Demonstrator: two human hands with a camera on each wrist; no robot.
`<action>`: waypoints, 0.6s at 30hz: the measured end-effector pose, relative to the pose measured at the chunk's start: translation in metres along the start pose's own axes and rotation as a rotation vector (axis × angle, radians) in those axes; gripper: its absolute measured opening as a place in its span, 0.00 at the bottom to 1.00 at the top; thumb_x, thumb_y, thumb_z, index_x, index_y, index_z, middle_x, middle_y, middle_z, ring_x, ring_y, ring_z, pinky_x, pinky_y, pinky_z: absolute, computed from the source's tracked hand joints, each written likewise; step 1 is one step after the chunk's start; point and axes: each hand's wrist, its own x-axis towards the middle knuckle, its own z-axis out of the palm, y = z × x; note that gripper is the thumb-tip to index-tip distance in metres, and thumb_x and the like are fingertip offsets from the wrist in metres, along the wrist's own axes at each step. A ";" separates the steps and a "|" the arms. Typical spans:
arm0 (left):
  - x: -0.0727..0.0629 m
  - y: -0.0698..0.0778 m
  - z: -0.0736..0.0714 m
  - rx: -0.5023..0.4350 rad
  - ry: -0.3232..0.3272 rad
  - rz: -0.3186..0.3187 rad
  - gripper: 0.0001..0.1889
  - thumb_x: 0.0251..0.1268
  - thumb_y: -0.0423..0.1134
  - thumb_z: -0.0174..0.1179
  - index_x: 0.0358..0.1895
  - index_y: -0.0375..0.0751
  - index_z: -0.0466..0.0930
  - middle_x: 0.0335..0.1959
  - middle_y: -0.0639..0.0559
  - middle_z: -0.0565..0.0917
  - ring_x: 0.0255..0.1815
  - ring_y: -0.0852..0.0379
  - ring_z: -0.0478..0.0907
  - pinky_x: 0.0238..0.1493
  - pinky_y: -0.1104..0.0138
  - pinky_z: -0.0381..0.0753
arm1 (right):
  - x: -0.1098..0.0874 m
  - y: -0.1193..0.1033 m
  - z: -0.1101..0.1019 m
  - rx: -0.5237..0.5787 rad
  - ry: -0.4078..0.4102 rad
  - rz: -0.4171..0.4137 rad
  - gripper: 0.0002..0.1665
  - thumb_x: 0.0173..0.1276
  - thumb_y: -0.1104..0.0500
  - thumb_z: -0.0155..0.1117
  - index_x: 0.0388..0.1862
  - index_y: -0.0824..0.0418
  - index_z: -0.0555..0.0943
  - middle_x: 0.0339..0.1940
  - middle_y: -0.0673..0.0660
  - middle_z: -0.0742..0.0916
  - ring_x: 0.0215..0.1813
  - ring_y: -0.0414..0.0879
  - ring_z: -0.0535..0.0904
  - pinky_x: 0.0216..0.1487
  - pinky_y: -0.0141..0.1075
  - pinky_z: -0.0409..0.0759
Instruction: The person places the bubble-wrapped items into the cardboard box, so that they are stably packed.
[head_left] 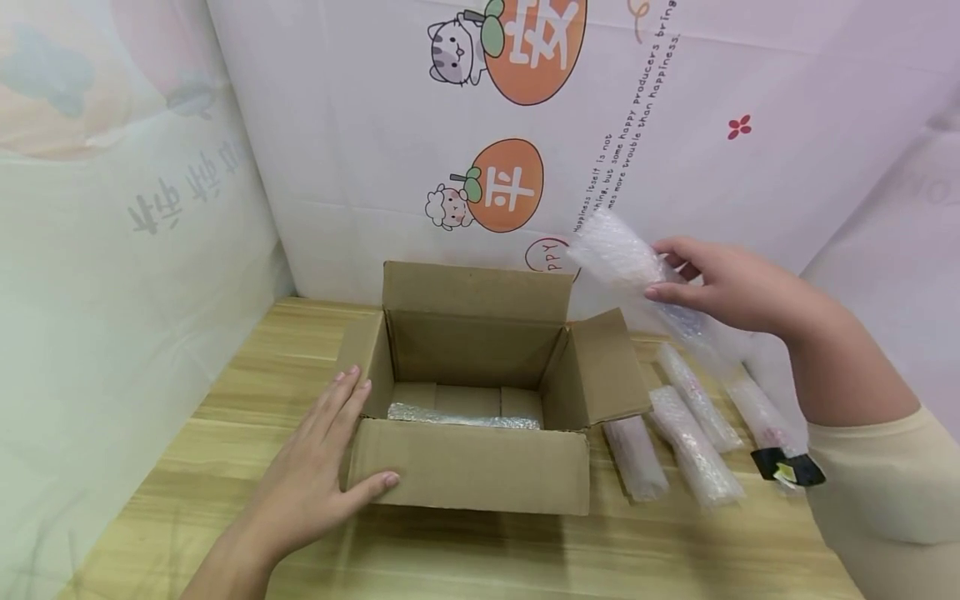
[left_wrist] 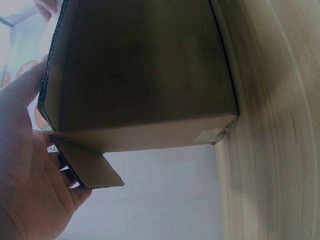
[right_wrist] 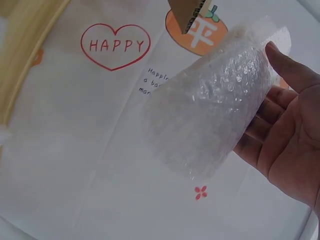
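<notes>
An open cardboard box (head_left: 468,467) stands on the table with its flaps spread outward. My left hand (head_left: 315,467) rests at its front left corner, fingers straight along the left flap (left_wrist: 90,167) and thumb on the front flap. Inside, a strip of bubble wrap (head_left: 465,417) shows behind the front wall. Up to the right of the box, my right hand (head_left: 720,279) holds a bubble-wrapped roll (right_wrist: 215,100) in the air, thumb on one side and fingers on the other. What the wrap encloses is hidden.
Several bubble-wrapped rolls (head_left: 693,446) lie on the table (head_left: 247,433) right of the box. A black object with a yellow mark (head_left: 787,468) lies beside the right sleeve. Behind the box hangs a white printed cloth (head_left: 337,150), with another sheet at the left.
</notes>
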 end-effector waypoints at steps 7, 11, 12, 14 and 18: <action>0.001 0.001 0.000 -0.007 -0.012 -0.006 0.56 0.55 0.71 0.60 0.80 0.52 0.42 0.82 0.56 0.44 0.82 0.51 0.42 0.80 0.56 0.50 | 0.019 -0.030 -0.005 -0.072 -0.053 -0.093 0.31 0.68 0.43 0.65 0.65 0.53 0.72 0.53 0.57 0.84 0.57 0.52 0.79 0.58 0.53 0.76; 0.001 0.002 0.000 -0.004 -0.005 -0.004 0.56 0.55 0.71 0.61 0.80 0.51 0.42 0.82 0.56 0.44 0.81 0.51 0.43 0.80 0.59 0.47 | 0.030 -0.048 -0.007 -0.124 -0.088 -0.134 0.32 0.68 0.44 0.66 0.65 0.55 0.72 0.54 0.58 0.84 0.59 0.53 0.78 0.60 0.53 0.75; 0.001 0.002 0.000 -0.002 -0.002 -0.002 0.55 0.55 0.71 0.61 0.80 0.51 0.43 0.82 0.56 0.44 0.81 0.51 0.43 0.81 0.61 0.46 | 0.033 -0.053 -0.008 -0.132 -0.099 -0.139 0.32 0.68 0.45 0.65 0.66 0.56 0.71 0.55 0.59 0.83 0.59 0.54 0.78 0.61 0.54 0.75; 0.000 0.002 0.001 0.000 0.002 -0.002 0.55 0.55 0.70 0.61 0.80 0.51 0.43 0.82 0.56 0.44 0.81 0.51 0.43 0.81 0.63 0.44 | 0.038 -0.063 -0.010 -0.159 -0.124 -0.145 0.33 0.68 0.44 0.65 0.67 0.56 0.71 0.56 0.60 0.83 0.60 0.55 0.77 0.61 0.54 0.74; 0.000 0.002 0.000 0.000 0.004 0.000 0.55 0.55 0.70 0.61 0.80 0.51 0.43 0.82 0.56 0.45 0.81 0.51 0.43 0.81 0.61 0.46 | 0.049 -0.083 -0.012 -0.191 -0.176 -0.152 0.34 0.69 0.44 0.64 0.69 0.56 0.69 0.59 0.62 0.82 0.62 0.56 0.77 0.63 0.54 0.73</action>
